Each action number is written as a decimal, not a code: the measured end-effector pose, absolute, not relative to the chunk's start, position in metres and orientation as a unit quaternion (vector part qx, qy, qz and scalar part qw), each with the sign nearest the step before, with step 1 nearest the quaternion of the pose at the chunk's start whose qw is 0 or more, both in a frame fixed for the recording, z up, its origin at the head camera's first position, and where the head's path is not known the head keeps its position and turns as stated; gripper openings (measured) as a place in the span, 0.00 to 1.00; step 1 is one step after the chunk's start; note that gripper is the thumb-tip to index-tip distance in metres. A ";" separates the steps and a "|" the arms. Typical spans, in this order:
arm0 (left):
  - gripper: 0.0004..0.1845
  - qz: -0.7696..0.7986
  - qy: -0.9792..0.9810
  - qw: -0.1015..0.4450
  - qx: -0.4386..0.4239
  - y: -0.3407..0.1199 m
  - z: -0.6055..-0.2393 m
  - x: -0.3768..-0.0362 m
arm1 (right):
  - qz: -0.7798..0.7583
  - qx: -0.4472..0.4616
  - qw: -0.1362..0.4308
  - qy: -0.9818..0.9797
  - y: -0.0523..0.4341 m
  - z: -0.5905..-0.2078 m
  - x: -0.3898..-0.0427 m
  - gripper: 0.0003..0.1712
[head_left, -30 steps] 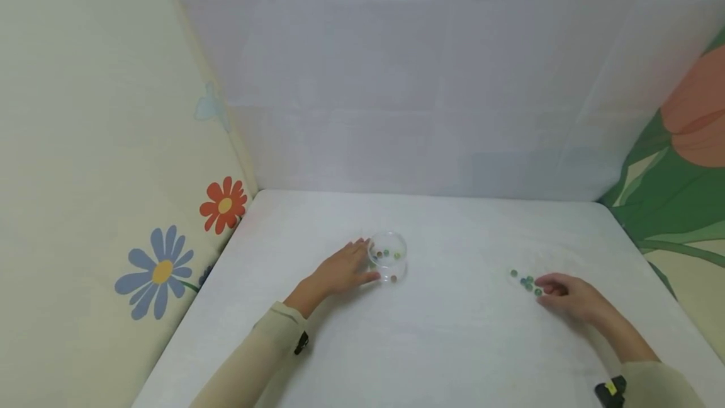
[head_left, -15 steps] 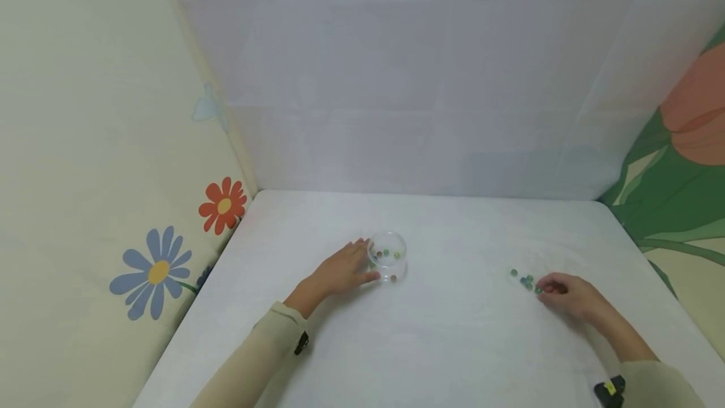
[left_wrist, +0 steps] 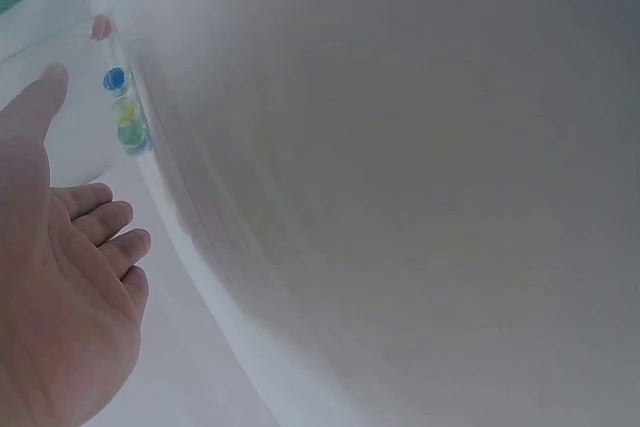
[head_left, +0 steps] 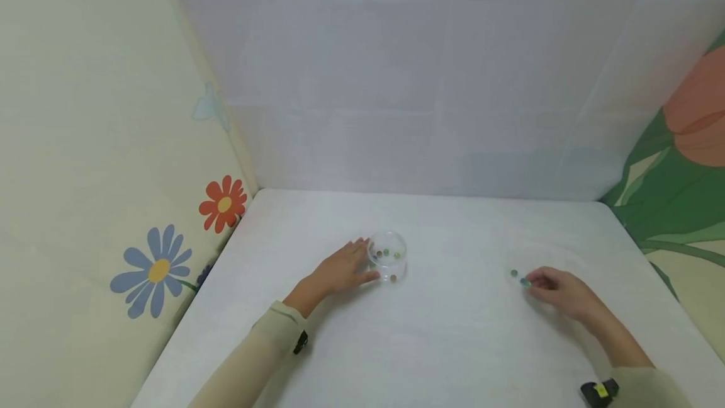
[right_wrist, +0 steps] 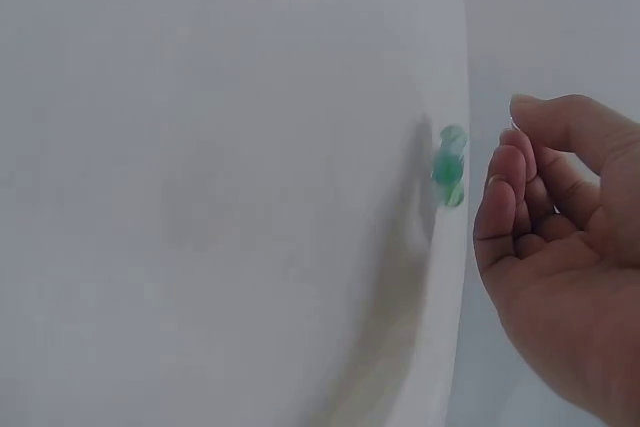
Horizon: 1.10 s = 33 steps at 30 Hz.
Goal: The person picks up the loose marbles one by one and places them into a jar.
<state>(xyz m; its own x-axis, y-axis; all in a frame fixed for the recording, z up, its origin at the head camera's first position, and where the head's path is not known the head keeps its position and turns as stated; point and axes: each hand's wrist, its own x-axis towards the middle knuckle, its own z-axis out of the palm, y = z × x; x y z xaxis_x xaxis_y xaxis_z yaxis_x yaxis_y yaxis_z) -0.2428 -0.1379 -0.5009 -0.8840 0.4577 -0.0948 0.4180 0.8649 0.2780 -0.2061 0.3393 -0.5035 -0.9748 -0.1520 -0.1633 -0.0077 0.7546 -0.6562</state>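
My right hand [head_left: 557, 290] curled loosely beside the green beads [head_left: 520, 278] on the desk [head_left: 453, 345], holding none; my left hand [head_left: 340, 269] lay flat against the clear cup [head_left: 387, 255]. Those round beads could have rolled off under a clumsy pinch.

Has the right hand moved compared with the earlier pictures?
Yes. The right hand has shifted slightly left and away from the person, toward the glass cup, which stands in the same spot.
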 end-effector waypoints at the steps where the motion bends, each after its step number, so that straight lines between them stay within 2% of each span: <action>1: 0.49 0.127 0.962 0.077 0.228 -0.138 -0.501 -0.243 | -0.352 -0.048 0.100 0.929 0.337 -0.502 -0.206 0.17; 14: 0.49 0.121 0.962 0.086 0.227 -0.137 -0.499 -0.242 | -0.404 -0.062 0.086 0.909 0.301 -0.492 -0.202 0.17; 33: 0.49 0.126 0.963 0.087 0.222 -0.136 -0.500 -0.244 | -0.443 -0.113 0.073 0.886 0.249 -0.484 -0.225 0.15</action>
